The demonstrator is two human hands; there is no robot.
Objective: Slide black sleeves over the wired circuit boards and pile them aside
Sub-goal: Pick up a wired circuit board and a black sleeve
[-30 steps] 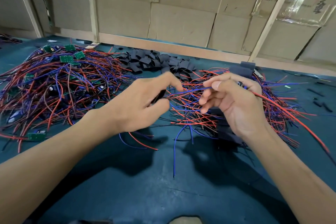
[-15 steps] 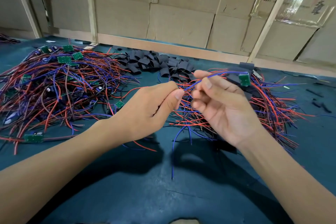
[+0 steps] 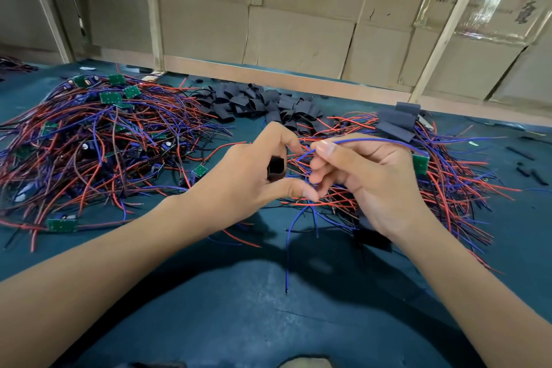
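Sleeve (image 3: 275, 169) is light, soft tube; it likely flattens if squeezed, so best held at the sides with the mouth open. It sits above mid-table, pinched between left hand (image 3: 254, 176) thumb and forefinger, mouth facing the right hand. Board (image 3: 420, 164) is light, stiff and probably fragile at its solder joints; its wires (image 3: 367, 140) are floppy. Right hand (image 3: 367, 179) pinches the blue wire near its tip, board hanging behind the hand. Spare sleeves (image 3: 268, 104) lie toward the table's far edge.

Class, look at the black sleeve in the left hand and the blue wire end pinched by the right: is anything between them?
Nothing visible: the black sleeve opens toward the blue wire across a clear gap.
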